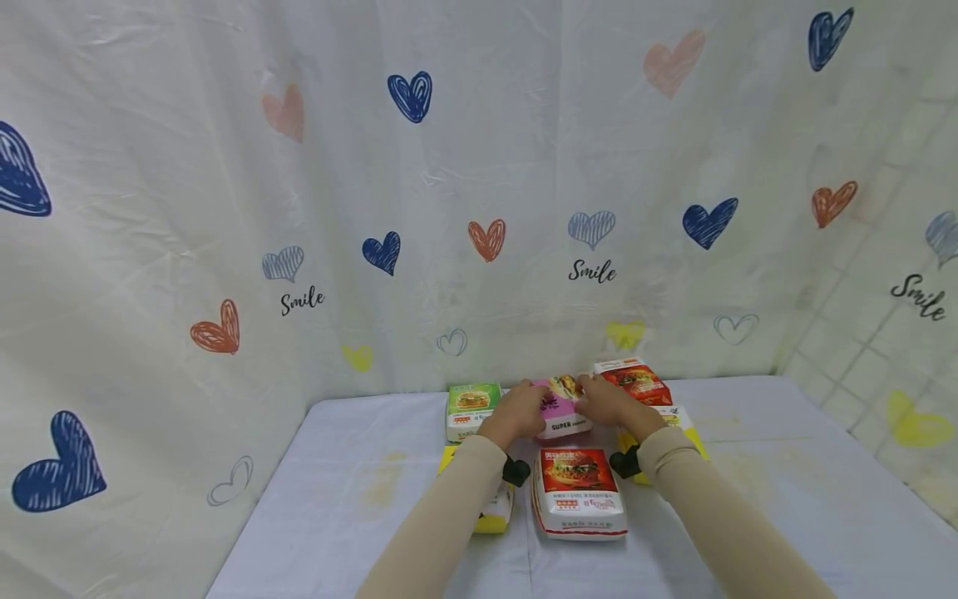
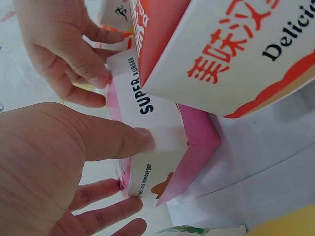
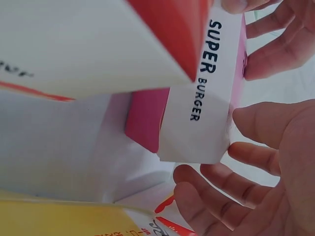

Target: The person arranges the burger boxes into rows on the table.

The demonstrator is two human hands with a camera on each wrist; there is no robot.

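Together, the left hand (image 1: 520,413) and right hand (image 1: 608,404) hold the pink box (image 1: 561,408) at its ends. It is just behind the front red-topped box (image 1: 580,492), with the green box (image 1: 473,408) to its left.

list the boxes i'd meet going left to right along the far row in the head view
green box → pink box → red box

**Pink box (image 2: 170,125) held from two sides!**

And here's my left hand (image 2: 59,162), thumb across the white face, fingertips at the edge; beyond my thumb, my right hand (image 2: 64,49) touches it too, while a red-and-white box (image 2: 211,54) looms near, partly covering it.
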